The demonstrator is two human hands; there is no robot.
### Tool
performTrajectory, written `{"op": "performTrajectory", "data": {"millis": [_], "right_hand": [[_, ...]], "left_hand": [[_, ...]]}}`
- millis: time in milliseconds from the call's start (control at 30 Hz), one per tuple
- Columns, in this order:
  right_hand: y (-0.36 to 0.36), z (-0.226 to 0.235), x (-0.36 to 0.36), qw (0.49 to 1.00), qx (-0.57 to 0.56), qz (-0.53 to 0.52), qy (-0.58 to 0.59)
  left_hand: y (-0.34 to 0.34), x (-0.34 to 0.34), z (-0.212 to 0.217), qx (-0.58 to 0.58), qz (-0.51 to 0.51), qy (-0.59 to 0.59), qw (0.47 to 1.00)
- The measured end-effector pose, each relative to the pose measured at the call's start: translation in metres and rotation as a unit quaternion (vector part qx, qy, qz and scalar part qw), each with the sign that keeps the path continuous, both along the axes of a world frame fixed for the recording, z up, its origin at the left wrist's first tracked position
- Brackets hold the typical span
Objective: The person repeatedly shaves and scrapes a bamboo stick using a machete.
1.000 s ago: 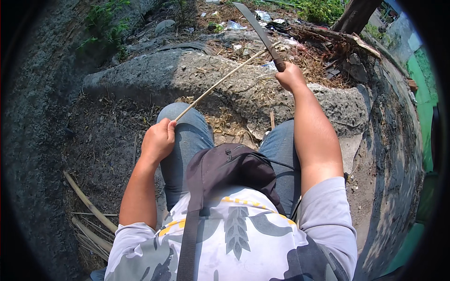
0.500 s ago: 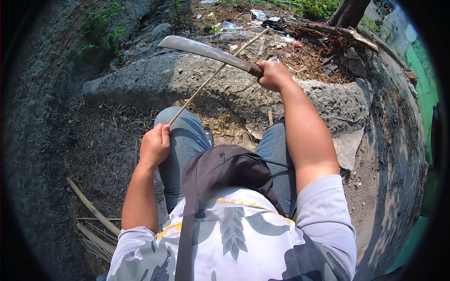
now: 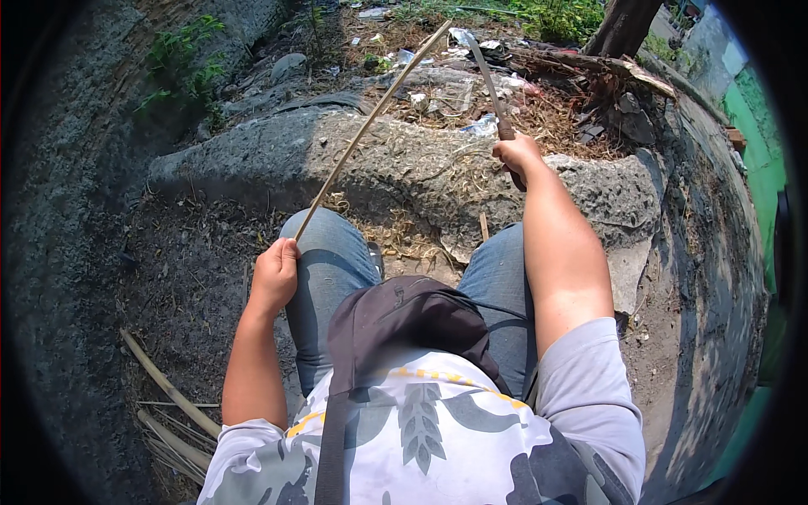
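Note:
My left hand (image 3: 275, 273) is closed round the lower end of a long thin wooden stick (image 3: 364, 128), close beside my left knee. The stick slants up and away to the right, its far end above the littered ground. In my right hand (image 3: 518, 157) is the brown handle of a machete (image 3: 488, 82). Its long grey blade points up and away, seen nearly edge-on. The blade's tip is near the far end of the stick, with a small gap between them.
A rough concrete block (image 3: 404, 156) lies across in front of my knees. Beyond it are dry shavings, litter and a tree trunk (image 3: 623, 29). Several stripped branches (image 3: 164, 383) lie on the ground at lower left. A dark bag (image 3: 412, 324) rests on my lap.
The machete has swung from lying across the stick, pointing left, to pointing away on the stick's right. My right hand moved slightly right and nearer; the stick is tilted more upright.

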State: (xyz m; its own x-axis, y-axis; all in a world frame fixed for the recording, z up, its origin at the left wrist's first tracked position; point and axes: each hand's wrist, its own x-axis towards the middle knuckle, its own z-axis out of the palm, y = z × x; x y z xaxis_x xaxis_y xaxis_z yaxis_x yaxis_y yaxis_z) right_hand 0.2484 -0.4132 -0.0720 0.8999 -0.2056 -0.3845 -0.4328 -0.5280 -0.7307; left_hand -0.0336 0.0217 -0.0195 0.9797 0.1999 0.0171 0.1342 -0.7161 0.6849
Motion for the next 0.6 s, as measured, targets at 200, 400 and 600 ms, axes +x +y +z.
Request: {"op": "performTrajectory", "data": {"millis": [200,400,600], "right_hand": [[0.011,0.010,0.004,0.993,0.006,0.052,-0.104],[0.015,0.028,-0.006,0.970,-0.090,0.102,-0.203],[0.020,0.035,-0.014,0.971,-0.060,0.105,-0.206]], "left_hand": [[0.010,-0.006,-0.017,-0.046,-0.004,-0.047,0.998],[0.006,-0.011,-0.018,-0.074,0.008,-0.062,0.995],[0.016,-0.023,-0.009,-0.179,0.017,-0.014,0.984]]}}
